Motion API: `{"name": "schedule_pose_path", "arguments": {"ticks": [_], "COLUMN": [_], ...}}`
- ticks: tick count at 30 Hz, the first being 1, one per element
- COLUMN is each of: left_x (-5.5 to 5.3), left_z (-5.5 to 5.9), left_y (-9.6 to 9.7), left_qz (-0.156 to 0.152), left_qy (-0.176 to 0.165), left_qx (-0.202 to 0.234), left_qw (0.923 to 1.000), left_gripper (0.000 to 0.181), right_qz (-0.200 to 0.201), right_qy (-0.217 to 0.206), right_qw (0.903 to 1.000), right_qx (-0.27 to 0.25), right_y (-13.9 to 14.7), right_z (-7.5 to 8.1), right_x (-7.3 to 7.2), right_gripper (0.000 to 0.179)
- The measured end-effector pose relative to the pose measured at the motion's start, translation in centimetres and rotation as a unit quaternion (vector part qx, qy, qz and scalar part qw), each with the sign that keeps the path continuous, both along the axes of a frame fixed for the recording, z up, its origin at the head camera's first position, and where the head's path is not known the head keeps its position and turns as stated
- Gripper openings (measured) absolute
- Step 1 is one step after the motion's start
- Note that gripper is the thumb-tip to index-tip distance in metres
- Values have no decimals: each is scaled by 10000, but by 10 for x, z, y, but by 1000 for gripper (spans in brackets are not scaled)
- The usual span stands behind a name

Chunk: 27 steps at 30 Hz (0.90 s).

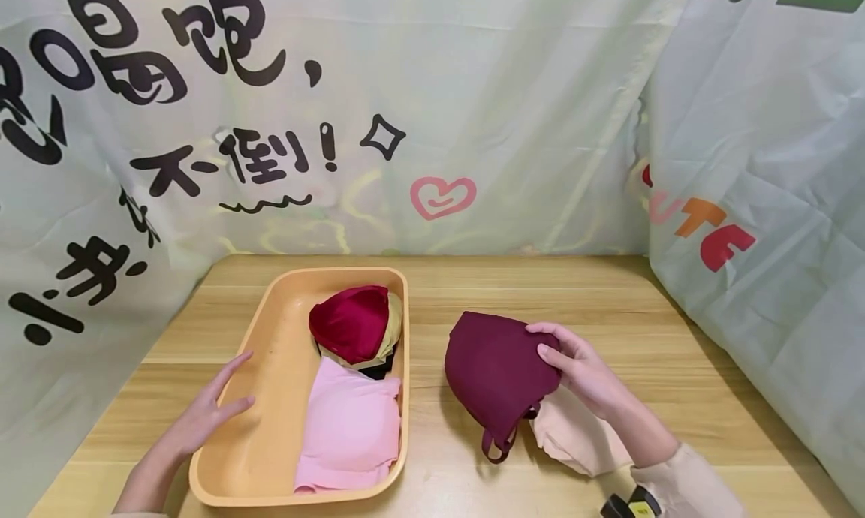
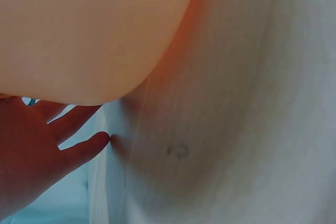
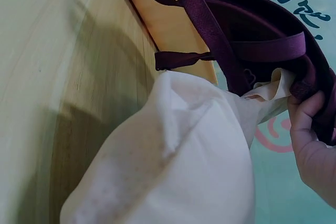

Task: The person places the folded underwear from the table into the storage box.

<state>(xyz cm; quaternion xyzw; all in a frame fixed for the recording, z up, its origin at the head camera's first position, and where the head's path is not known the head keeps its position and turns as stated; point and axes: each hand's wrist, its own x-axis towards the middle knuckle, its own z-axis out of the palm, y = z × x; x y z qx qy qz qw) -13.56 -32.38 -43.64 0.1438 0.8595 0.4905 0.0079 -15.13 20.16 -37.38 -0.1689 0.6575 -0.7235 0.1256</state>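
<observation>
My right hand (image 1: 581, 371) pinches a dark purple bra (image 1: 496, 368) by its right edge, thumb on the near side. Its straps (image 3: 210, 35) dangle below the cups. A pale cream cloth garment (image 1: 574, 432) hangs beneath that hand; in the right wrist view its upper end runs up to the bra close to my fingers. At the left side of an orange-tan tray (image 1: 270, 398), my left hand (image 1: 203, 417) has its fingers spread at the rim. Inside the tray, a folded pink garment (image 1: 351, 428) lies in front of a dark red bra cup (image 1: 351, 323).
Beige and black pieces lie under the red cup along the tray's right wall. The wooden table (image 1: 439, 458) ends at a printed fabric curtain (image 1: 527, 127) behind and on both sides. A black and yellow device (image 1: 635, 503) sits by the right sleeve.
</observation>
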Motion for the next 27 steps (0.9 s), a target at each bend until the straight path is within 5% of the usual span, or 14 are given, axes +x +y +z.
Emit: {"name": "schedule_pose_path", "arguments": {"ticks": [27], "left_x": [0], "left_z": [1], "left_y": [0], "left_qz": [11], "left_qy": [30], "left_qx": [33], "left_qw": [10000], "left_gripper": [65], "right_qz": [200], "right_qy": [0], "right_qw": [9989], "right_qx": [-415], "right_y": [-29], "right_z": [3], "right_x": [-8], "right_gripper": [28]}}
